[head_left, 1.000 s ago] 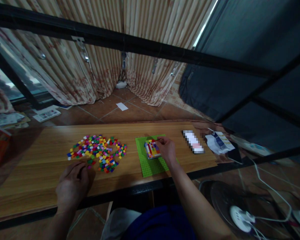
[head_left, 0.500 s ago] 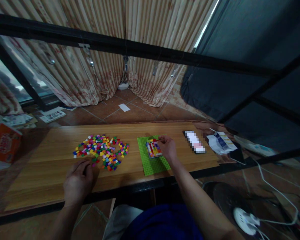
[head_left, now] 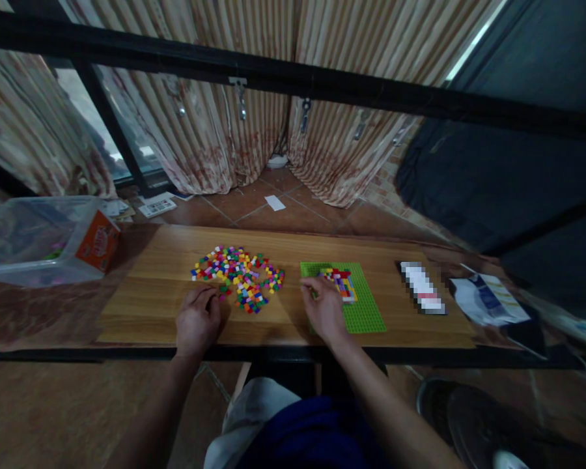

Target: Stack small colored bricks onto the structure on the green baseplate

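Small toy bricks [head_left: 234, 268] in many colours lie in a loose pile left of centre. At the pile's near left edge rests my left hand [head_left: 198, 319], fingers curled and pressed together; anything between them is hidden. On a green baseplate [head_left: 366, 312] sits a low block of built-up toy bricks [head_left: 346, 286], multicoloured on top. My right hand [head_left: 326, 312] hovers over the baseplate's left side, partly covering the block. Its thumb and forefinger are apart, pointing left toward the pile, with nothing visible between them.
A phone [head_left: 420, 286] and a crumpled white packet [head_left: 488, 299] lie to the right. A clear plastic bin [head_left: 39, 241] with an orange label stands at the far left. The wooden tabletop [head_left: 146, 286] ends at a dark front bar [head_left: 273, 354].
My right hand has left the top of the brick block and moved left, its fingers parting. My left hand stays beside the pile. The view has swung left, bringing the bin in.
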A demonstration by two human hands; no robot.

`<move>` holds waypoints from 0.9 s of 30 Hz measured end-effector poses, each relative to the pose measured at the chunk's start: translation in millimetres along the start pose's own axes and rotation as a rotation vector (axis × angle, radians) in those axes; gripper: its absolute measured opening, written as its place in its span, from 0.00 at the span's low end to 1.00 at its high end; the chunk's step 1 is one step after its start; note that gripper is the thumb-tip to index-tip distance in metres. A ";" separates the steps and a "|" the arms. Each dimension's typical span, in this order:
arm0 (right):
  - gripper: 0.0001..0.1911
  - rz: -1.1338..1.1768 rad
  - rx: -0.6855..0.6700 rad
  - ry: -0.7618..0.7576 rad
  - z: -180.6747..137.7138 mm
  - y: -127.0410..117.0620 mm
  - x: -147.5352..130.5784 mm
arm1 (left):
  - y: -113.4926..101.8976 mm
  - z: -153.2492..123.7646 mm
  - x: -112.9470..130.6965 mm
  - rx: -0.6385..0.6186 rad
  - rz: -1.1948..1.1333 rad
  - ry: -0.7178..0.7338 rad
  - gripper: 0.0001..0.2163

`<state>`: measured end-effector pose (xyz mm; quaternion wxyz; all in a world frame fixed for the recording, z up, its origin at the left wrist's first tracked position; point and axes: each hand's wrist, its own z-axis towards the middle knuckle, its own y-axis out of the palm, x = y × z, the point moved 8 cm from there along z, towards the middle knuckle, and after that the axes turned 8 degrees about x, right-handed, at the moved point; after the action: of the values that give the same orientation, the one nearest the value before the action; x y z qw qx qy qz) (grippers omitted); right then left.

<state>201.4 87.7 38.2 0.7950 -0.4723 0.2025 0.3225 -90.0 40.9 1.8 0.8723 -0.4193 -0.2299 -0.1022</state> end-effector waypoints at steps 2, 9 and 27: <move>0.12 0.011 -0.084 -0.032 -5.1 18.3 -9.0 | 0.3 -0.3 -0.5 -0.007 0.001 -0.009 0.13; 0.11 -0.014 -0.178 -0.048 -9.0 55.8 -16.9 | -0.1 -0.2 0.1 -0.007 -0.017 -0.013 0.14; 0.11 0.060 -0.079 -0.004 -14.5 33.3 -16.6 | -1.1 1.0 0.6 0.007 0.001 0.025 0.14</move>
<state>166.0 81.1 21.1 0.7661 -0.4963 0.2018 0.3550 -90.3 41.1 3.4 0.8766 -0.4152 -0.2189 -0.1060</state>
